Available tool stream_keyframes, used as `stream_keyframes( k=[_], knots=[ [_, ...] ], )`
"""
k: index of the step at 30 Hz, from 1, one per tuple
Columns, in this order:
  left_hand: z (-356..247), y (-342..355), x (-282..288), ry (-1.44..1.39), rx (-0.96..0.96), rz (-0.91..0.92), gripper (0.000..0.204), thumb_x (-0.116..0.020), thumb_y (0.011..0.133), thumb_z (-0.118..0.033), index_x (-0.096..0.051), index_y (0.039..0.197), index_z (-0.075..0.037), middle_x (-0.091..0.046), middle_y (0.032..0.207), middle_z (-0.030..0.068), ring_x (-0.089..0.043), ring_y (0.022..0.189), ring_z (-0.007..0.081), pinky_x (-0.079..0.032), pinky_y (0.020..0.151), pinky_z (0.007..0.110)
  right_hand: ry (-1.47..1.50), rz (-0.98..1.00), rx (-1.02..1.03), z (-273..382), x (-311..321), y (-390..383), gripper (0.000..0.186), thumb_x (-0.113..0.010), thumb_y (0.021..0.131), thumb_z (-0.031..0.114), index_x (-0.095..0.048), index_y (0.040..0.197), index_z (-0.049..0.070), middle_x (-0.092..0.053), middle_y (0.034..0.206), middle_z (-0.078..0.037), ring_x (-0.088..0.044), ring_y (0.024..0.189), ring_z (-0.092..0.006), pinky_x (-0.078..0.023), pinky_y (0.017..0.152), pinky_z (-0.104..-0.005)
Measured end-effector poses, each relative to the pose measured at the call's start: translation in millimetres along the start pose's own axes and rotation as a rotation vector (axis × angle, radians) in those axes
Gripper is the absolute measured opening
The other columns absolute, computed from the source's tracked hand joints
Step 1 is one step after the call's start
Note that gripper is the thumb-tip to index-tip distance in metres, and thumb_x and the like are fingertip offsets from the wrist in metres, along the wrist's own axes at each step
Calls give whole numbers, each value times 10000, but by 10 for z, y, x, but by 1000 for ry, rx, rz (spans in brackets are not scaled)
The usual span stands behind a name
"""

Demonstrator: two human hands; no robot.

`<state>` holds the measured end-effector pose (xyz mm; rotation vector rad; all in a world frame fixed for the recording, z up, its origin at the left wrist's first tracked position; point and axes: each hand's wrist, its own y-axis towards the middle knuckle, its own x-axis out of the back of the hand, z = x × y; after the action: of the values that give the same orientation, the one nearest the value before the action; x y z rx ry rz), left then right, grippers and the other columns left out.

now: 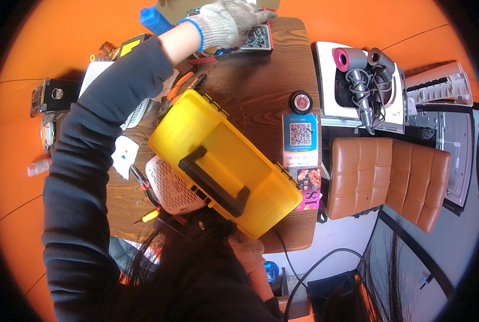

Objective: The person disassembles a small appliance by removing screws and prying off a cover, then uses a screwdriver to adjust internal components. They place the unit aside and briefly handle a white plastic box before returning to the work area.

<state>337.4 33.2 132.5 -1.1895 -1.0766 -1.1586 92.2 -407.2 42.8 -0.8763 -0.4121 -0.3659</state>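
Note:
A yellow toolbox (234, 161) with a black handle lies slantwise across the wooden table. My left hand (226, 24), in a grey-white knit glove with a blue cuff, reaches to the far edge of the table. Its fingers stretch out to the right above an open box of small metal screws (256, 38). At the toolbox's near end is my right hand (247, 254), close against its lower corner. The right fingers are hidden by the box and dark hair, so their grip does not show.
Left of the toolbox are a pink perforated basket (170, 185), a yellow-handled screwdriver (149, 216) and orange-handled pliers (180, 85). A round dark tin (301, 102) and a blue code card (300, 133) lie along the right edge. Beyond stand hair dryers (352, 61) and a brown chair (360, 177).

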Motion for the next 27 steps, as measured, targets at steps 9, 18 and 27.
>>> stream_keyframes(
  k=[9, 18, 27],
  knots=[
    [241, -515, -507, 13, 33, -190, 673, -646, 811, -202, -390, 1431, -247, -565, 1252, 127, -565, 1147, 299, -474, 968, 394, -7, -29, 26, 5, 2, -32, 327, -581, 853, 397, -662, 1092, 189, -685, 921, -126, -655, 807, -350, -527, 706, -446],
    [388, -1849, 299, -18, -209, -712, 481, -604, 893, -213, -490, 1331, -50, -562, 1202, 203, -593, 1049, 327, -497, 869, 390, -95, -73, 159, 27, 44, -224, 292, -603, 867, 375, -685, 795, 104, -673, 850, -139, -642, 784, -352, -502, 675, -448],
    [-119, -4765, -208, 162, 747, -464, 367, -579, 910, -235, -580, 1265, -140, -573, 1273, 118, -571, 1115, 301, -468, 956, 391, -157, 60, 150, 307, 44, -383, 192, -633, 859, 271, -717, 927, 112, -687, 942, -124, -645, 860, -326, -500, 746, -408]
  ],
)
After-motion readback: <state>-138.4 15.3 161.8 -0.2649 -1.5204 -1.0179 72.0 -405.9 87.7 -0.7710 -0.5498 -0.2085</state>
